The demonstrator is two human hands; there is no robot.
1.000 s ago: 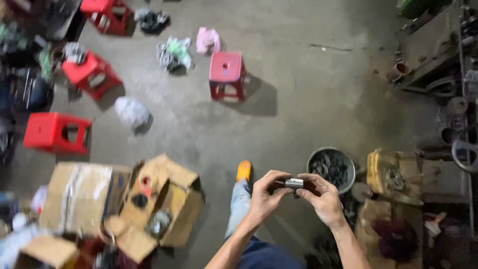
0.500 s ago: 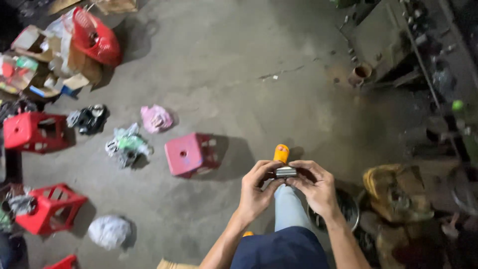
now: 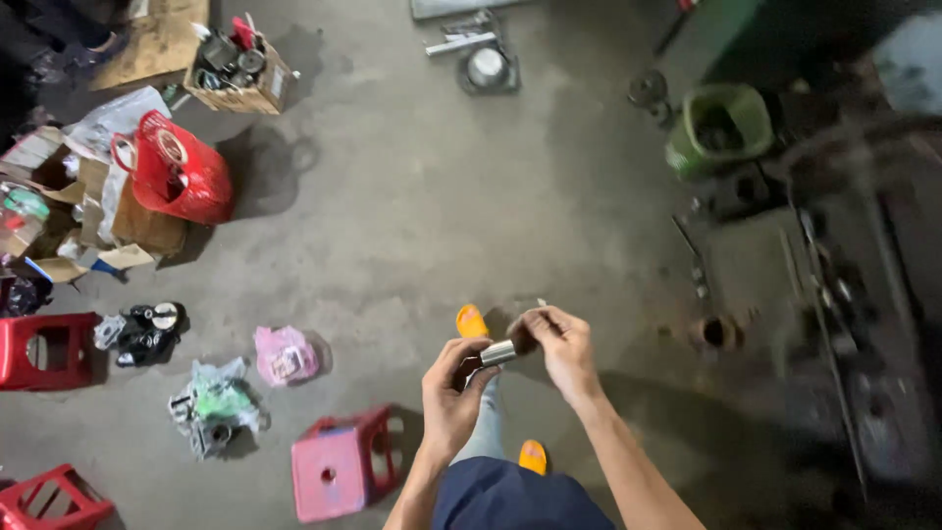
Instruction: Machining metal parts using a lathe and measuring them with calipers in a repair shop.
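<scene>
A short shiny metal cylinder [image 3: 498, 352] is held in front of me, above the concrete floor. My left hand [image 3: 450, 397] grips its lower left end with thumb and fingers. My right hand [image 3: 559, 345] closes on its upper right end, where a darker part is mostly hidden by the fingers. Below the hands are my grey trouser leg [image 3: 488, 424] and two orange slippers [image 3: 472, 321], [image 3: 533, 456].
A pink plastic stool [image 3: 340, 475] stands just left of my leg. Red stools [image 3: 41, 350], bagged parts [image 3: 285, 354], a red basket [image 3: 175, 167] and cardboard boxes [image 3: 238, 67] lie to the left. A green bucket [image 3: 719, 130] and a dark machine [image 3: 814, 294] stand on the right.
The view has swung further across the floor, so stools moved down-left and the machine came in at right. My hands stay on the metal cylinder, now tilted, right hand higher.
</scene>
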